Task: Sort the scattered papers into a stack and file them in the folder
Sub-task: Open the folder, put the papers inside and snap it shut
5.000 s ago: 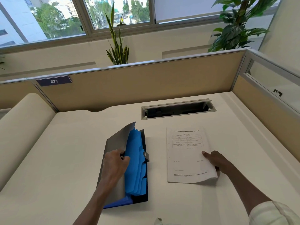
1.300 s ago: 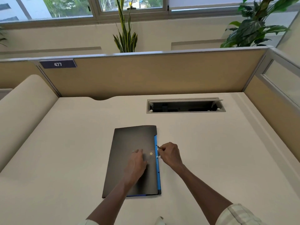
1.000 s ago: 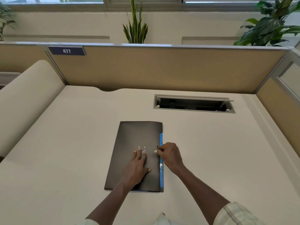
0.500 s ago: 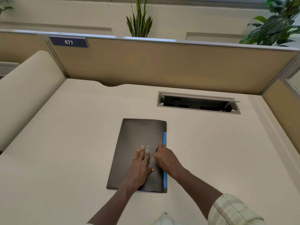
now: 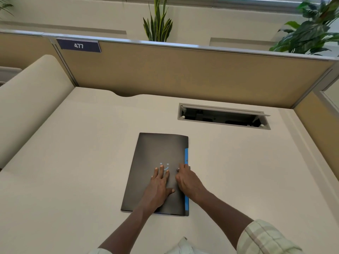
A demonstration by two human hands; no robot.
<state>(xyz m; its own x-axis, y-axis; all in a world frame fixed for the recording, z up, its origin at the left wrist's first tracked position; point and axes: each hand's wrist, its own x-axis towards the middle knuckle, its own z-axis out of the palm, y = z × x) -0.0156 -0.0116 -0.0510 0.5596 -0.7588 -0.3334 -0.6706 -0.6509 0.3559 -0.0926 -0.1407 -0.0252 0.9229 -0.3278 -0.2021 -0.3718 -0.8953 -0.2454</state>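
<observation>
We pin the flat black plastic folder [image 5: 157,162] mid-desk [image 5: 73,162] with our left hand [image 5: 158,187], fingers spread, while our right hand [image 5: 187,180], fingers bunched at the clasp, should press squarely down.

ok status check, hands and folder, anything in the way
Left hand flat on the closed folder. Right hand at the clasp on its right edge, grip unclear. No loose papers in view. Desk around it unobstructed.
</observation>
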